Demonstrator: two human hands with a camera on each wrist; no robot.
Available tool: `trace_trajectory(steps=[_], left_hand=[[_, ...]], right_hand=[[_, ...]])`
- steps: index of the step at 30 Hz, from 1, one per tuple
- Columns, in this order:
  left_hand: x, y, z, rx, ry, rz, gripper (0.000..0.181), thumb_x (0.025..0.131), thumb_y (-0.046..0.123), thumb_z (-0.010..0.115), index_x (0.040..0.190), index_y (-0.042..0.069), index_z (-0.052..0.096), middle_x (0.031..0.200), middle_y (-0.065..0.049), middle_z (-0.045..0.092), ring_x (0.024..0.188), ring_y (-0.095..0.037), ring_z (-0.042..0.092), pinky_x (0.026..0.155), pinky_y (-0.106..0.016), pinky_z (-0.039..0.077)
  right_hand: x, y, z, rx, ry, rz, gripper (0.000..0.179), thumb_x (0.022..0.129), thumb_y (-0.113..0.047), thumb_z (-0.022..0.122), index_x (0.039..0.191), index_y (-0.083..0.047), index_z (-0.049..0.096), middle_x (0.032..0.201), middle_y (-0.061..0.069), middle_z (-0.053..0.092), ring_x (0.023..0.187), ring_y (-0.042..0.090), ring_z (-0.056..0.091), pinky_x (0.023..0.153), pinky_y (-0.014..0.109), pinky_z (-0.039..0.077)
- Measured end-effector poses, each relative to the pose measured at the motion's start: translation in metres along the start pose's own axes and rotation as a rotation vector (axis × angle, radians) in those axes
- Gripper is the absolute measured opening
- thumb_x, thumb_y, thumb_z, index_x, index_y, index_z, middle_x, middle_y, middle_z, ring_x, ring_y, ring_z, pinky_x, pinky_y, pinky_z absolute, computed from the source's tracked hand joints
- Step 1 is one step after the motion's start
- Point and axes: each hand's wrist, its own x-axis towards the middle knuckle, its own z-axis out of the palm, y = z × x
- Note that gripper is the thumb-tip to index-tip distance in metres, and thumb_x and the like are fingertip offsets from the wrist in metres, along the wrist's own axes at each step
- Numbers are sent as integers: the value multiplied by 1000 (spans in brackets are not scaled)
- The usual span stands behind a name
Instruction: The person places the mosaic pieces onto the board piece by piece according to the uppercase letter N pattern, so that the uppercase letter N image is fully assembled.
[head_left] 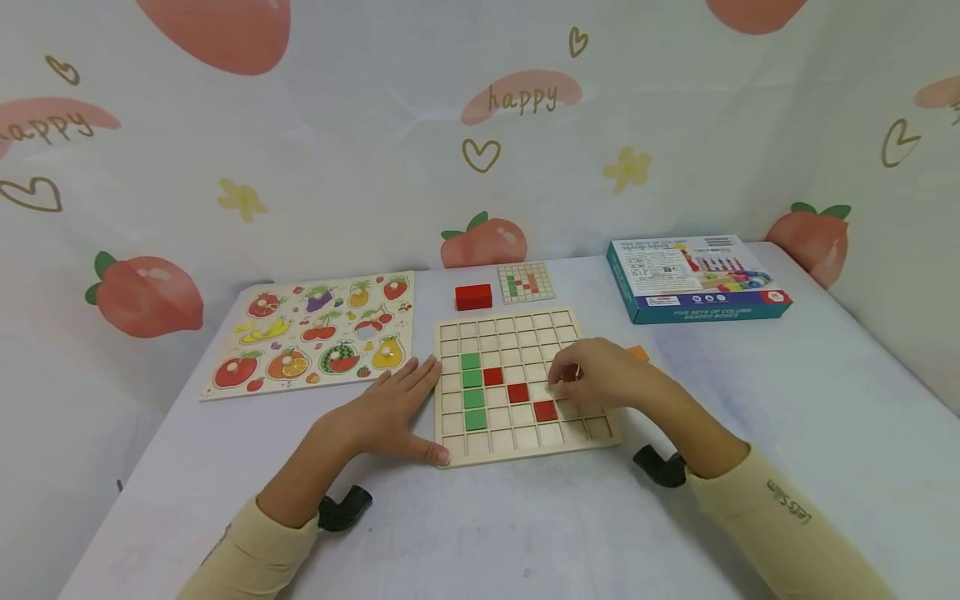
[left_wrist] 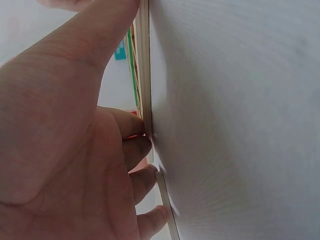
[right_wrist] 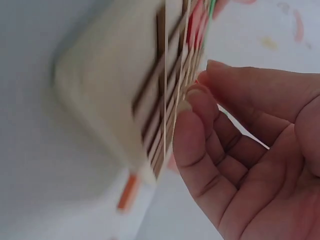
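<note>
On the table lies a wooden grid board (head_left: 457, 447) with a column of green square tiles (head_left: 474, 398) and three red square tiles (head_left: 518, 392) running diagonally. My left hand (head_left: 390, 412) spreads along the board's left side, thumb at the near corner and fingers at the edge; the left wrist view shows its fingertips (left_wrist: 142, 145) against the board's side. Over the right part of the grid, my right hand (head_left: 600, 372) has thumb and fingers pinched together close above the cells. In the right wrist view a sliver of red tile (right_wrist: 200, 78) shows at its fingertips, mostly hidden.
Behind the board are a red block stack (head_left: 473, 297) and a small pattern card (head_left: 526, 282). A fruit puzzle board (head_left: 352, 327) lies at the left, a boxed bead set (head_left: 697, 279) at the back right. An orange piece (head_left: 637, 352) peeks out beside my right hand.
</note>
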Motion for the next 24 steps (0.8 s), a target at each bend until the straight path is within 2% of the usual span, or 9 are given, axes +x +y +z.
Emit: trace_trajectory(steps=[6, 10, 12, 17, 24], left_hand=[[1, 0, 1, -1, -3, -1, 128, 71, 76, 72, 161, 8, 12, 168, -8, 9, 153, -33, 3, 119, -59, 9], [1, 0, 0, 5, -5, -10, 129, 70, 77, 72, 162, 8, 12, 168, -7, 8, 153, -33, 3, 119, -59, 9], [1, -1, 0, 7, -7, -14, 129, 70, 77, 72, 162, 9, 12, 168, -7, 8, 153, -33, 3, 119, -58, 9], [1, -1, 1, 0, -13, -15, 129, 70, 77, 72, 162, 9, 12, 168, -6, 8, 153, -33, 3, 119, -58, 10], [1, 0, 0, 3, -8, -10, 128, 70, 76, 73, 162, 9, 13, 168, -7, 9, 153, -33, 3, 119, -59, 10]], right_hand=[[-12, 26, -26, -4, 63, 110, 13, 92, -10, 70, 103, -7, 75, 90, 5, 64, 86, 24, 57, 68, 33, 51], [-18, 45, -38, -13, 66, 206, 21, 90, -13, 72, 110, -5, 73, 95, 9, 62, 89, 27, 56, 68, 34, 53], [-18, 53, -41, -13, 59, 227, 24, 89, -12, 72, 112, -5, 71, 97, 10, 61, 89, 27, 55, 69, 34, 53], [-14, 64, -36, 9, 23, 203, 27, 88, -16, 75, 114, -8, 72, 92, 8, 58, 86, 25, 53, 65, 33, 47], [-9, 63, -28, 68, 7, 188, 21, 88, -17, 76, 108, -10, 71, 86, 7, 56, 78, 22, 53, 59, 31, 44]])
